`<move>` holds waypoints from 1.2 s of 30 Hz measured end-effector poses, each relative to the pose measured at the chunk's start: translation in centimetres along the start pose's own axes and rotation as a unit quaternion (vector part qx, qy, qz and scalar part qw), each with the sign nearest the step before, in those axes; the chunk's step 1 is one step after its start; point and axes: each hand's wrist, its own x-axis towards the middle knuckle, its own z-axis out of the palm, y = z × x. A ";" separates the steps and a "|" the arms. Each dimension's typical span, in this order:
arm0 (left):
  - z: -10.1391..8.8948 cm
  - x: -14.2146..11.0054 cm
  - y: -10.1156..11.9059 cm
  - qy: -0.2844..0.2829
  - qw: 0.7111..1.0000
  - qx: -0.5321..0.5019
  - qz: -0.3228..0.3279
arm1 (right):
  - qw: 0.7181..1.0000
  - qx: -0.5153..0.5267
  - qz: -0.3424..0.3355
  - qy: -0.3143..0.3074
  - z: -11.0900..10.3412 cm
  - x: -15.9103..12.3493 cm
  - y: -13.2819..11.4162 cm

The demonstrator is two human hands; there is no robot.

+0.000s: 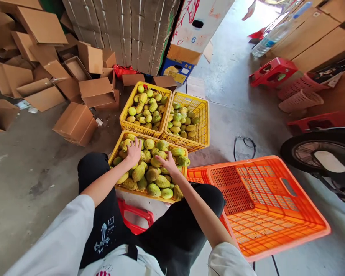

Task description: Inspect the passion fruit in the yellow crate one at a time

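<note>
A yellow crate (149,196) in front of my knees is heaped with yellow-green fruits (138,173) that look like lemons. At the crate's left side, my left hand (133,152) lies over the top fruits with its fingers spread. Toward the right side, my right hand (169,164) reaches among the fruits, thumb and fingers apart, close to one fruit (156,161). Neither hand is lifting anything. The undersides of both hands are hidden, so contact with single fruits is hard to make out.
Beyond stand a fuller yellow crate (123,122) and a partly filled one (205,122). An orange crate (276,230) sits by my right knee, near a wheel (301,151). Cardboard boxes (74,122) cover the left floor. A red stool (136,216) is between my legs.
</note>
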 end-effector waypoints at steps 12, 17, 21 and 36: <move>3.1 -3.0 0.0 -0.018 0.969 -0.181 -0.167 | 0.974 0.185 0.127 -0.039 1.8 -0.9 -2.4; 2.1 -2.2 -0.5 -0.053 0.979 -0.143 -0.135 | 0.972 0.204 0.106 -0.043 2.0 0.1 -2.3; 0.1 -1.4 -3.0 -0.048 0.948 -0.289 -0.127 | 0.961 0.261 0.091 -0.012 1.3 0.4 -2.4; -3.9 -3.4 -2.3 -0.032 0.522 -0.839 -0.152 | 0.943 0.323 0.082 -0.015 0.1 -3.8 -4.8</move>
